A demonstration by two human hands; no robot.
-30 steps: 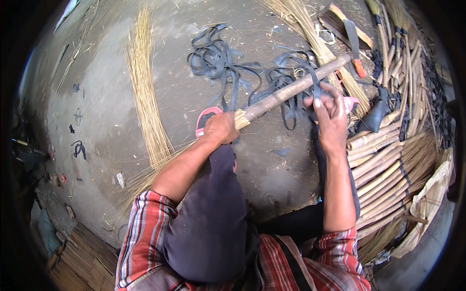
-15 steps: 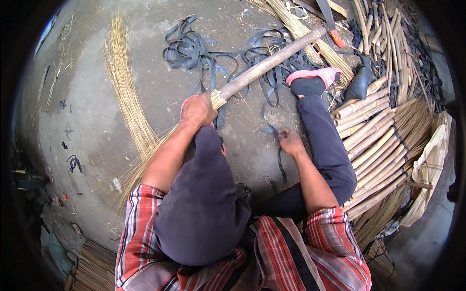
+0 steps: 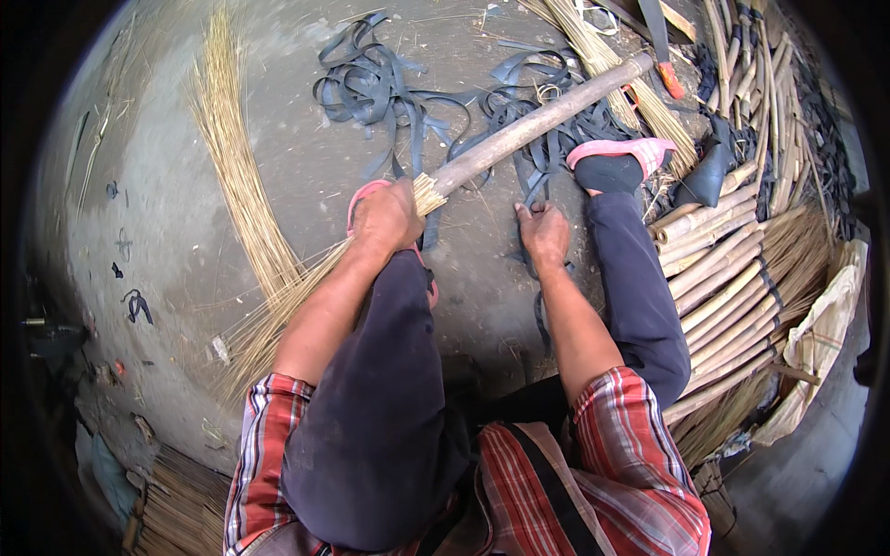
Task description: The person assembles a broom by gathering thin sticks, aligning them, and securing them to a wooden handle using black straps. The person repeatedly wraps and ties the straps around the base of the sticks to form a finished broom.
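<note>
My left hand (image 3: 387,218) is closed around a bundle of thin straw-coloured sticks (image 3: 278,320), close to their cut ends beside my left foot. Those ends meet the near end of a round wooden pole (image 3: 542,120), which slants away to the right. My right hand (image 3: 544,233) is closed at the fingertips on a dark rubber strip (image 3: 533,192), between the pole and my right shin. Part of a strip also hangs below that hand. What lies inside the right palm is hidden.
Tangled rubber strips (image 3: 371,83) lie beyond the pole. Another stick bundle (image 3: 232,148) rests at left. On the right are stacked brooms with pale handles (image 3: 718,278), a blade with an orange handle (image 3: 669,79) and a pale sack (image 3: 825,343). My pink-strapped sandal (image 3: 630,153) stands near the pole.
My right hand has moved forward, away from my body, toward the strips by the pole. My left hand keeps its grip on the stick bundle. The whole view has shifted slightly.
</note>
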